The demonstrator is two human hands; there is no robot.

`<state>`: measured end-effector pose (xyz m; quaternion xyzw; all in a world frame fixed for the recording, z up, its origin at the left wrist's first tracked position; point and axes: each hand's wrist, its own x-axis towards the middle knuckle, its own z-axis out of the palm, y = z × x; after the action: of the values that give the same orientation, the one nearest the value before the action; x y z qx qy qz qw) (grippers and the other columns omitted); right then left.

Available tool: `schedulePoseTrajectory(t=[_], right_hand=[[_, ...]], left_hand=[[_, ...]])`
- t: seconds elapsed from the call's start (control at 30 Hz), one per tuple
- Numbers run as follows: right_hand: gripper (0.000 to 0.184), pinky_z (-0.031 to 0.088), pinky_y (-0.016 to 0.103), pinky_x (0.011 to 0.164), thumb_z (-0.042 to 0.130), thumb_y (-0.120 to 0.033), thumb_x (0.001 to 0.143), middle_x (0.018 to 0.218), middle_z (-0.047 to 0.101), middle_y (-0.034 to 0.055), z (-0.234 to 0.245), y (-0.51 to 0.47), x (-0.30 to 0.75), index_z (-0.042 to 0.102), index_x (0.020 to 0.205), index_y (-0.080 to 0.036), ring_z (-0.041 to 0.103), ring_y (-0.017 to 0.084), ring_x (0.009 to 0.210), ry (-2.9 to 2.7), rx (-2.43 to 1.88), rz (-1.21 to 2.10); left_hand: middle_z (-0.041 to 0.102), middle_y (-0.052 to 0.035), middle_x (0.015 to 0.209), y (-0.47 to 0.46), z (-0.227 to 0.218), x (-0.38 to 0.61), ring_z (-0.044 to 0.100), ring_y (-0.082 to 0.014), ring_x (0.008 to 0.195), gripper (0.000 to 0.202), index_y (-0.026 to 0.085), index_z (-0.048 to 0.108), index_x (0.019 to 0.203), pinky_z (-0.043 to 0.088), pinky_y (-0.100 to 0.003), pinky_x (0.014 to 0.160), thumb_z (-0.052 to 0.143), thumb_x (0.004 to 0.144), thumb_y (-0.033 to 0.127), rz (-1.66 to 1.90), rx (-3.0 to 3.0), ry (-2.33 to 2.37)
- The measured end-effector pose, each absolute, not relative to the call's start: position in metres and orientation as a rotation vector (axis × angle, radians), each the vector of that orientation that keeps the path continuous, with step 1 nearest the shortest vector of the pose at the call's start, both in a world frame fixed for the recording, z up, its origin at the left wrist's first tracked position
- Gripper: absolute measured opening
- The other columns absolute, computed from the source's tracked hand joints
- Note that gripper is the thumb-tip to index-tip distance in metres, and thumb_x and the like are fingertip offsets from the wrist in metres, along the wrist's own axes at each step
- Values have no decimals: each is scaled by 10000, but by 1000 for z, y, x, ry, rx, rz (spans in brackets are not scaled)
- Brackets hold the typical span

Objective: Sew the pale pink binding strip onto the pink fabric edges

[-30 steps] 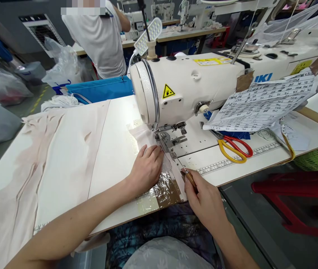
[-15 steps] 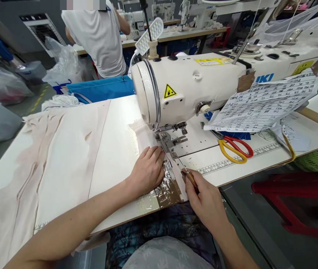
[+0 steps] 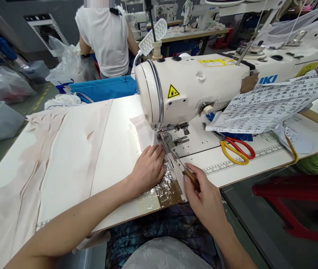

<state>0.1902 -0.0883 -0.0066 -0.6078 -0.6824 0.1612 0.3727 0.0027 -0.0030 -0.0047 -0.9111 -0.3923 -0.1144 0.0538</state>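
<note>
Fingers (image 3: 199,173) grip a slim wood-handled tool (image 3: 192,180) near pale fabric (image 3: 143,133).

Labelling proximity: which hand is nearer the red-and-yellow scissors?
Right: the right hand is left of and below the scissors in view; the left hand is farther left, on pale fabric.

Open tabletop (image 3: 118,134) runs between the pale fabric strip (image 3: 98,134) and the obstructing sewing machine (image 3: 189,86).
</note>
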Motion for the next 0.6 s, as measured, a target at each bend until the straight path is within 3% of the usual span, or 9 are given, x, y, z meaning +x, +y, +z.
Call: schedulePoseTrajectory(t=[0.1, 0.23, 0.4, 0.6], right_hand=[[339, 578, 280, 669, 410, -250, 999, 1084, 745, 120, -5, -85, 186, 521, 1303, -149, 740, 216, 874, -1765, -1517, 425], [280, 571, 280, 749, 403, -193, 993, 1116, 730, 115, -6, -77, 179, 569, 1217, -166, 719, 207, 950, -1808, -1397, 348], [233, 546, 272, 669, 423, -201, 992, 936, 721, 84, -10, -65, 167, 605, 1131, -166, 703, 197, 820, -1944, -1306, 290], [271, 479, 256, 559, 400, -177, 995, 877, 706, 74, -13, -51, 157, 632, 1131, -143, 674, 179, 725, -2045, -1334, 74]], left_hand=[[552, -232, 1347, 1, -4, 1, 486, -342, 1275, 459, -21, 527, 1314, 404, -483, 1104, 409, 942, 220, -348, -2766, -1205], [547, -224, 1329, 6, -4, 0, 484, -334, 1259, 428, 5, 529, 1297, 422, -483, 1081, 417, 938, 209, -386, -2776, -1237], [564, -189, 1227, 12, -6, 1, 539, -311, 1109, 370, 73, 547, 1248, 517, -473, 915, 424, 924, 201, -455, -2771, -1356], [565, -172, 1219, 16, -7, -1, 543, -295, 1103, 341, 97, 558, 1218, 521, -462, 920, 413, 920, 178, -479, -2820, -1338]])
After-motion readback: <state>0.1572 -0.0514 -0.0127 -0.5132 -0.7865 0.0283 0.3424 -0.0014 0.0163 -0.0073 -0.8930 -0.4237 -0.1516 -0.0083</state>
